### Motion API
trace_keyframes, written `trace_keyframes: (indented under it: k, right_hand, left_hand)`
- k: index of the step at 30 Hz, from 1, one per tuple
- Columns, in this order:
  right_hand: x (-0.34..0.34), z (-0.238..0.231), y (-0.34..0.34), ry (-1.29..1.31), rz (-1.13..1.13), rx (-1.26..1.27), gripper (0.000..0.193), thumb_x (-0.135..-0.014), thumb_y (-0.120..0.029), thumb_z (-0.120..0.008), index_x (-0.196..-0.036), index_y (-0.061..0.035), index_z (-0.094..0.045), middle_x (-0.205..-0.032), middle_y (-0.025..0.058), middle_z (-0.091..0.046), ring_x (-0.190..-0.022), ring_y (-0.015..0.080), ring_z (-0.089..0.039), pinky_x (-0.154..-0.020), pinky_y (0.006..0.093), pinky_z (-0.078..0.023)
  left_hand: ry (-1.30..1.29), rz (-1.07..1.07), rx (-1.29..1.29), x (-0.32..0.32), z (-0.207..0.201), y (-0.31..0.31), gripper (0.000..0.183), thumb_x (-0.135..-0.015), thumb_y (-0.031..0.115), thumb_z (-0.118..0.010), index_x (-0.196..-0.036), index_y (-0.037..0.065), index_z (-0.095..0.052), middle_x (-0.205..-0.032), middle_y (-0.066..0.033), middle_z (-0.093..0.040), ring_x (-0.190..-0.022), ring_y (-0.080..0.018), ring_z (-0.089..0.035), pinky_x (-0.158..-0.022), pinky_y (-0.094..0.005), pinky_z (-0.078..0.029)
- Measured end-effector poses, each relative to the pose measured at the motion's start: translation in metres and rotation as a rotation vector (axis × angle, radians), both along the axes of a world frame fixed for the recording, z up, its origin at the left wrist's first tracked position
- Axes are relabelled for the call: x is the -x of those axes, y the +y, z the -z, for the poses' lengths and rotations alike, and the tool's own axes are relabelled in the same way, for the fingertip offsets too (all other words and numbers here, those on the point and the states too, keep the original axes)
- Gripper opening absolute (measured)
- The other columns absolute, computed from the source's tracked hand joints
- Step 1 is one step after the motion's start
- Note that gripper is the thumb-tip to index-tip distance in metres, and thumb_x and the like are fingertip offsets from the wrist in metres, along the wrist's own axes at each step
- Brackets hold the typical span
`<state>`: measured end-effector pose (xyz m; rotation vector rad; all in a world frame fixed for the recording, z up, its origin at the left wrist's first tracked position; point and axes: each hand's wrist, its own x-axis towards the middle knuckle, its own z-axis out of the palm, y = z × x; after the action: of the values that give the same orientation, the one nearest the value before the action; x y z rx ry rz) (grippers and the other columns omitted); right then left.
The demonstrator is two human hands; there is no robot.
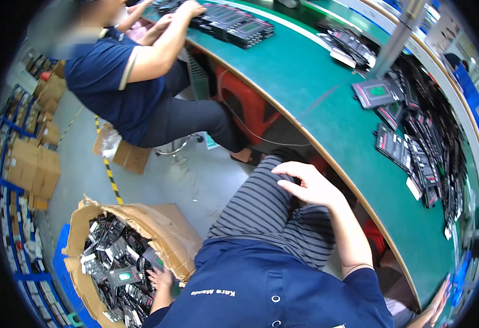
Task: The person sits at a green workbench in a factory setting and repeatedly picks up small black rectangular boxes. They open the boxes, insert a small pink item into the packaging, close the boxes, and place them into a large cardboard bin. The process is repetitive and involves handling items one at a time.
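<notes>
At lower left, my left hand (162, 280) reaches into a large torn cardboard box (165, 240), fingers spread over the packages and not visibly closed round any. A heap of flat black retail packages (124, 276) with white and red print fills the box, one showing a green patch. My right hand (309, 186) hovers over or rests on my striped trouser leg (253, 205); I cannot tell which. It is empty, with thumb and fingers apart, left of the table edge.
A long green table (332, 117) curves along the right, bearing a jumbled pile of black packages (428, 139) beside a metal post (398, 38). Neat package stacks (234, 24) lie near a seated co-worker (113, 87). A red stool (245, 101) stands underneath. Another person's hand (439, 303) shows lower right.
</notes>
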<state>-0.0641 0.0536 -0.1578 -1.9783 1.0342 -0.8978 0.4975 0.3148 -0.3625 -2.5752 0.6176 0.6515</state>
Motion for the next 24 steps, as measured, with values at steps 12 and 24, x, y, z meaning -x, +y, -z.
trace_keyframes:
  k: [12, 24]
  right_hand:
    - [0.206, 0.275, -0.069, -1.622, 1.022, -0.524, 0.022, -0.096, -0.023, -0.057, -0.107, -0.0059, -0.067, -0.106, 0.0072, -0.07, -0.1, 0.024, -0.066, -0.093, 0.0413, -0.052]
    - [0.248, 0.28, -0.036, -1.627, 0.974, -0.672, 0.024, -0.096, -0.023, -0.056, -0.108, -0.0053, -0.067, -0.106, 0.0085, -0.07, -0.1, 0.0251, -0.066, -0.093, 0.0432, -0.052]
  left_hand:
    - [0.316, 0.324, -0.086, -0.014, -0.061, -0.009, 0.135, -0.059, 0.076, -0.076, -0.154, 0.0, -0.019, -0.161, -0.0294, -0.001, -0.149, -0.0429, -0.013, -0.122, -0.046, -0.015]
    - [0.311, 0.393, -0.26, -0.014, -0.04, -0.052, 0.16, -0.043, 0.076, -0.084, -0.158, 0.011, 0.006, -0.159, -0.031, -0.007, -0.149, -0.0436, -0.009, -0.12, -0.0482, -0.02]
